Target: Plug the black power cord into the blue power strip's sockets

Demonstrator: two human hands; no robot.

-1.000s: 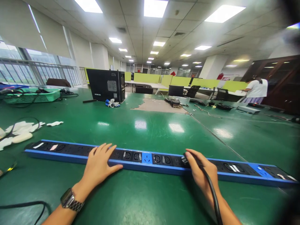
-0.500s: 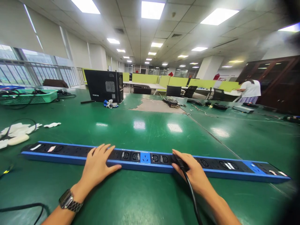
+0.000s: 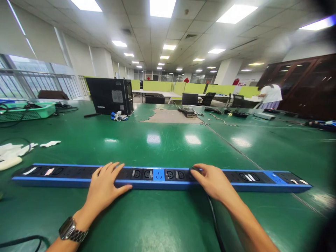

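Observation:
A long blue and black power strip lies across the green table. My left hand rests on its left half, fingers spread over the far edge and thumb along the near side. To the right of the blue middle socket, my right hand is closed round a black plug at the strip's top face. Most of the plug is hidden by the fingers. Its black cable runs from under that hand to the bottom edge of the view. A dark watch is on my left wrist.
On the green table, a black computer case stands at the back beside blue-white gloves. A green basket with cables and white scraps are at left. Electronic parts lie further back. A person bends at far right.
My right hand has rolled over the plug, so its back now covers most of it. The view has shifted slightly; my left hand keeps its place on the strip.

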